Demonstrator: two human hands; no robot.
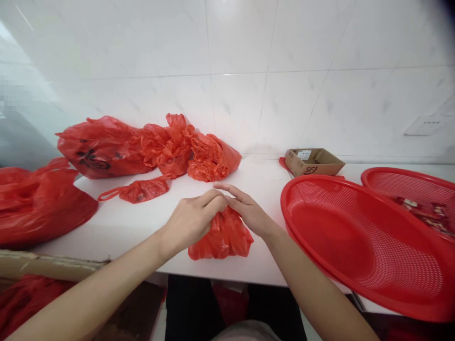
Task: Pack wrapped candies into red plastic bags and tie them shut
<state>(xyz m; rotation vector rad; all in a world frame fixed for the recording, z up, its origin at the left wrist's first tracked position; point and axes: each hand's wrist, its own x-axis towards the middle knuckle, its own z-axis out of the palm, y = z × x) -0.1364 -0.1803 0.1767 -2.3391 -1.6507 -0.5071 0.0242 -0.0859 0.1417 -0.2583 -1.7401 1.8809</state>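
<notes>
Tabletop [128, 221] bore a large red basket [334, 237] at right and a small red bag [223, 241] near the front edge. The left hand [194, 214] clutched the bag's gathered top, meeting the right hand [251, 210], whose grip was unclear.

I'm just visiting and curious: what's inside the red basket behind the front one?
Small wrapped packets show inside the rear basket. The front basket covers its near part, and the picture's edge cuts off its right end; what lies there can't be seen.
</notes>
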